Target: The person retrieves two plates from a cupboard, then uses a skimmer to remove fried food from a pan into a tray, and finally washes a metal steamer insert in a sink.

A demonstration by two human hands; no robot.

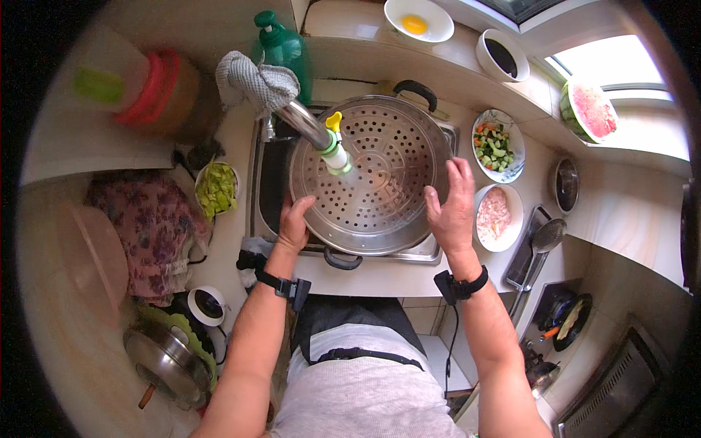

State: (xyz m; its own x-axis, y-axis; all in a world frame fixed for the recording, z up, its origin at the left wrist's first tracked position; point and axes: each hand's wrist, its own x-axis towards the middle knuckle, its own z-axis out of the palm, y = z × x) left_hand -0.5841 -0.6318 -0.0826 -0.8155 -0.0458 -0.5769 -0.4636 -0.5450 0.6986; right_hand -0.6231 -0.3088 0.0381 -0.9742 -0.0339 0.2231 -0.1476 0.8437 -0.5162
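A round metal steamer tray with many holes (378, 219) sits over the sink (268, 189), under a faucet (306, 126) with a cloth wrapped round its upper part. Water appears to spray from the nozzle onto the tray. My left hand (296, 222) grips the tray's left rim, thumb on top, its fingers hidden beneath. At the right rim, my right hand (454, 202) has thumb and fingers apart; whether its fingertips touch the metal is unclear. Two dark handles stick out, one at the far side (419, 92) and one at the near side (342, 260).
Right of the sink stand bowls of diced vegetables (493, 145) and minced meat (495, 219), and a tray with a skimmer (547, 235). A bowl of leafy greens (216, 189) is left. On the ledge are an egg bowl (419, 24), a dark-liquid bowl (502, 55) and cut watermelon (591, 112).
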